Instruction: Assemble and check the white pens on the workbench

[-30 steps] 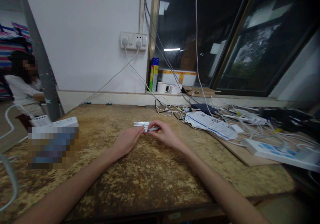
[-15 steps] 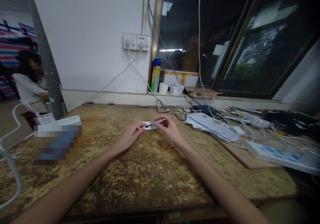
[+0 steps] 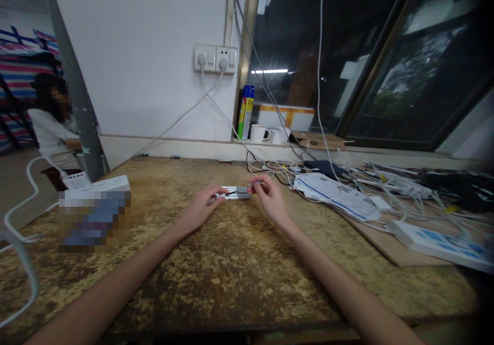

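Near the middle of the worn wooden table [image 3: 216, 262], my left hand [image 3: 201, 207] is closed around a slim pen [image 3: 211, 200]. A thin dark end of it points right, beyond the fingertips. To the right, my right hand [image 3: 269, 197] pinches a small grey pen part [image 3: 256, 182]; the fingers hide much of it, so I cannot tell if it is a cap or a barrel piece. Between both hands, several white-and-grey pens [image 3: 241, 196] lie side by side on the tabletop, partly covered by the left fingers.
At left, a white power strip [image 3: 116, 183] stands beside a blurred-out item [image 3: 96, 219]. Tangled cables [image 3: 401, 185], a printed sheet [image 3: 328, 193] and another power strip [image 3: 436, 242] fill the right side. A spray can [image 3: 246, 112] and mug [image 3: 259, 133] stand on the sill. A person [image 3: 50, 119] sits far left.
My hands have drawn apart slightly, and the grey part in my right hand has come away from the dark end held by my left. The view has shifted a little.
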### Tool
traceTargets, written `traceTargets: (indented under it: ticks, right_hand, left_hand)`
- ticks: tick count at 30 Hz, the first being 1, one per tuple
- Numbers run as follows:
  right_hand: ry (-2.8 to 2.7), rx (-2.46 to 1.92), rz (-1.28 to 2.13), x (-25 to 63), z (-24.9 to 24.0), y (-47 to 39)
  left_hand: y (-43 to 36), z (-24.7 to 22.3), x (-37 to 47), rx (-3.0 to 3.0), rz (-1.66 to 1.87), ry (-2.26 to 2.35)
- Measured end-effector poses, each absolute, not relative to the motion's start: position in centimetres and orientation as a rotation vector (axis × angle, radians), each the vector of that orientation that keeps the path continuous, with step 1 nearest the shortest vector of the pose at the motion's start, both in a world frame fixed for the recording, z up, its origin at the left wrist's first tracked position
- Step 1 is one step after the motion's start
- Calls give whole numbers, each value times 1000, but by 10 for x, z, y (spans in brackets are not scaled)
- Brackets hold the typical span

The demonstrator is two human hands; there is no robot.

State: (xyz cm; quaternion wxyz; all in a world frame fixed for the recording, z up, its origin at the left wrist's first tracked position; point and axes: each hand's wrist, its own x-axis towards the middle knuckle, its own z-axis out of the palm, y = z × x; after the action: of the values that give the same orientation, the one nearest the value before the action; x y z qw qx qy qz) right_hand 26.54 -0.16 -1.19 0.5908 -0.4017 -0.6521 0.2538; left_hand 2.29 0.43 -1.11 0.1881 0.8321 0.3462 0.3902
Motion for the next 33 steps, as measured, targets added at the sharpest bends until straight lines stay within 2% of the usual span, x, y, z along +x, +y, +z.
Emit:
traceTargets:
  ticks: [21,33]
  right_hand:
    - [-1871,-1050,422,254,-17,-18]
    - [-1661,-1010,500,282,-13,0]
  left_hand:
    - [-7,-13,31,2418,1062,975]
    - [13,-16,16,2349,1155,1146]
